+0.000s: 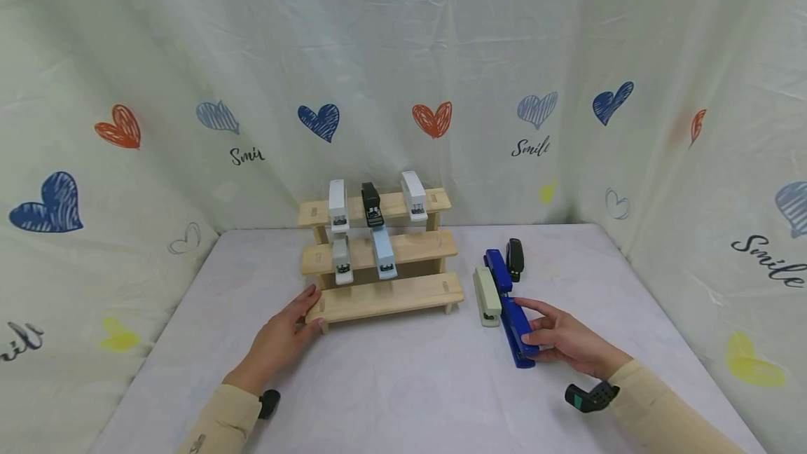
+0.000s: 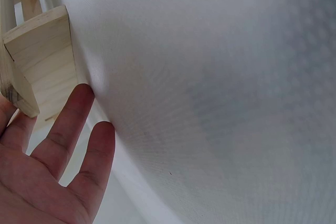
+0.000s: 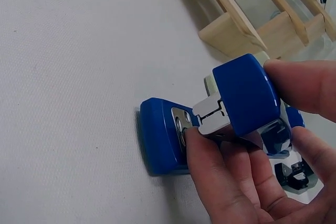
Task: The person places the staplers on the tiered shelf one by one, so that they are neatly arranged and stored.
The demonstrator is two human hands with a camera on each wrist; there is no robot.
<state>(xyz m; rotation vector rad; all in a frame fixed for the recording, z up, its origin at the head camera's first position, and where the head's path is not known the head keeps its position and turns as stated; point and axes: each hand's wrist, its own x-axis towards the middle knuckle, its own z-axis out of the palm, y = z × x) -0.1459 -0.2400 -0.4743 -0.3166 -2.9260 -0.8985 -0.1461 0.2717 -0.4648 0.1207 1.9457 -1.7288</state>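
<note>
In the head view my right hand (image 1: 567,342) grips the upper arm of a blue stapler (image 1: 520,331) at the table's right. In the right wrist view its fingers and thumb hold that raised blue arm (image 3: 247,95), its metal front showing, above the blue base (image 3: 163,135). A second blue stapler (image 1: 498,270) lies behind it, a pale green stapler (image 1: 487,296) at its left and a black stapler (image 1: 515,260) behind at the right. My left hand (image 1: 277,342) holds the left end of the wooden tiered stand (image 1: 387,298), two fingers extended below it in the left wrist view.
On the stand's top tier are two white staplers (image 1: 413,195) (image 1: 338,205) and a black stapler (image 1: 372,203). The middle tier bears a grey-white stapler (image 1: 342,258) and a light blue stapler (image 1: 382,251). A heart-print curtain (image 1: 378,54) surrounds the white-covered table (image 1: 403,384).
</note>
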